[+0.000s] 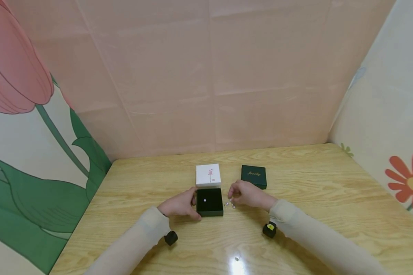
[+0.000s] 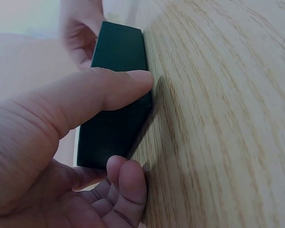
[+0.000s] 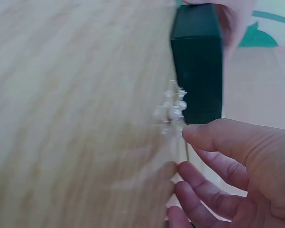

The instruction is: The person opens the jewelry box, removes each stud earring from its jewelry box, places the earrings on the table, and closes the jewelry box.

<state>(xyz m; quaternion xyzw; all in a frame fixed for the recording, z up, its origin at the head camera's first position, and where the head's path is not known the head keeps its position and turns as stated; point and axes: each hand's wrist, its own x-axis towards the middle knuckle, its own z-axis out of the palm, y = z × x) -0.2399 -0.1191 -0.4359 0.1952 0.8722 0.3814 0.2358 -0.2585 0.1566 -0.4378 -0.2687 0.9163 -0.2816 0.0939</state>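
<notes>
An open dark green jewelry box [image 1: 210, 214] lies on the table with one small pale bead-like stud [image 1: 204, 200] on its black lining. My left hand [image 1: 180, 204] holds the box at its left side. The left wrist view has the thumb [image 2: 118, 88] along a green wall and the other fingers curled at the corner. Just right of the box lie several small shiny earrings [image 1: 227, 204]. My right hand [image 1: 247, 194] reaches down over them. In the right wrist view its thumb [image 3: 204, 135] is at the earrings [image 3: 173, 109], apart from the loosely bent fingers.
A white box [image 1: 206, 175] with a pink flower print stands right behind the open box. The dark green lid [image 1: 254, 174] with gold lettering lies behind my right hand. Beyond the wooden table [image 1: 151, 172] hangs a pink cloth backdrop [image 1: 206, 95].
</notes>
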